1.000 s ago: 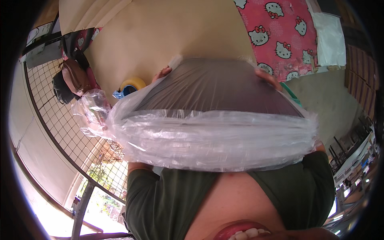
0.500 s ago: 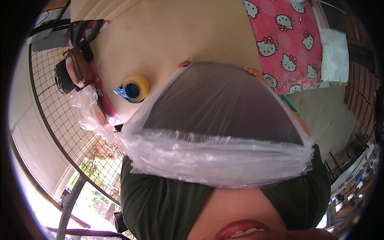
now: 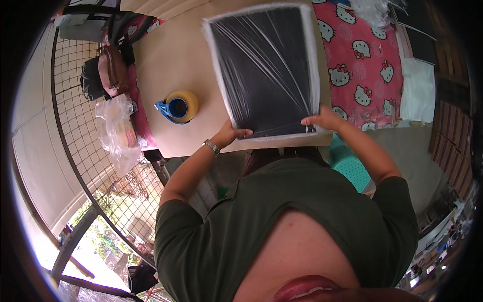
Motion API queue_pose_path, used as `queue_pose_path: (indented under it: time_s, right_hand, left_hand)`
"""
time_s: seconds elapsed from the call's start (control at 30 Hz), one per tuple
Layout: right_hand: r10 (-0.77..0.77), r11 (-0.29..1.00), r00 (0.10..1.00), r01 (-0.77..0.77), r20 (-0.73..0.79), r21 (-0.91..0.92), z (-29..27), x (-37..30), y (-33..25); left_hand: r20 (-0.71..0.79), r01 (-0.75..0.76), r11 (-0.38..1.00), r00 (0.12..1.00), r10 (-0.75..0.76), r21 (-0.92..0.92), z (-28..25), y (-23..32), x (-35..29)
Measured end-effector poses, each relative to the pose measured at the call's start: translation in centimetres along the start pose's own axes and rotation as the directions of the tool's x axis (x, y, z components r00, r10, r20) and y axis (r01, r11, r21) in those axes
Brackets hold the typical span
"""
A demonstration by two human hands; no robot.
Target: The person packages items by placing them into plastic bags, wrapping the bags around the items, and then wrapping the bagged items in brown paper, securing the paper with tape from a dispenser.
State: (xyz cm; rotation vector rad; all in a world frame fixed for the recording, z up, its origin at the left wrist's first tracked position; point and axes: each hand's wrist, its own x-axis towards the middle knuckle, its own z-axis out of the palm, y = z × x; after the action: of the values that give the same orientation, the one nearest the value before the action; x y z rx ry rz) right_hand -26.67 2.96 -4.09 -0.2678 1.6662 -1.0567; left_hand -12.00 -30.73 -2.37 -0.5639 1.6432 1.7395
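A flat black rectangular panel [image 3: 261,70] in clear plastic wrap lies over the tan work surface, its near edge close to the table's front edge. My left hand [image 3: 231,135] grips its near left corner, thumb on top of the film. At the near right corner my right hand [image 3: 323,120] grips the panel in the same way, thumb pointing inward. The undersides of both hands are hidden by the panel. To the left stands a roll of yellowish tape in a blue dispenser [image 3: 177,107], apart from both hands.
Tan board [image 3: 166,60] covers the tabletop. Pink cartoon-cat cloth [image 3: 357,75] and a white sheet [image 3: 418,90] lie to the right. Bags, including a brown one [image 3: 113,70], and a clear plastic bag [image 3: 118,131] sit along the left edge by a wire grille. A teal perforated stool [image 3: 349,168] stands below.
The wrapped panel was raised close in front of me, hiding most of my arms. Now it is farther away, down over the table, with both hands at its near corners.
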Motion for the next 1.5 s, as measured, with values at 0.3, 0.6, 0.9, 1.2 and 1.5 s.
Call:
queue_pose_path:
  time_s: [0.3,0.6,0.9,1.2,1.5]
  right_hand:
    - [-0.012,0.999,0.998,0.009,0.058,0.042,0.3,1.9,-1.0]
    - [0.019,0.989,0.998,-0.027,0.058,0.144,4.7,6.5,-4.1]
    - [-0.070,0.990,0.996,0.062,0.061,0.126,6.3,10.6,-6.8]
    - [0.043,0.999,0.991,-0.043,0.129,-0.005,9.6,11.5,-10.7]
    - [-0.042,0.997,0.995,0.035,0.086,0.075,11.3,12.7,-6.7]
  left_hand:
    - [-0.015,0.029,0.997,0.999,-0.030,-0.067,-1.1,0.6,0.1]
    - [-0.210,0.058,0.997,0.977,-0.047,0.048,-7.3,-1.2,-2.6]
    - [-0.630,0.512,0.379,0.526,0.571,0.771,-11.0,-1.8,-7.0]
    - [-0.706,0.184,0.705,0.409,0.579,0.685,-17.7,-7.1,-8.6]
    - [-0.532,0.023,0.556,0.329,0.780,0.831,-9.7,9.1,-10.8]
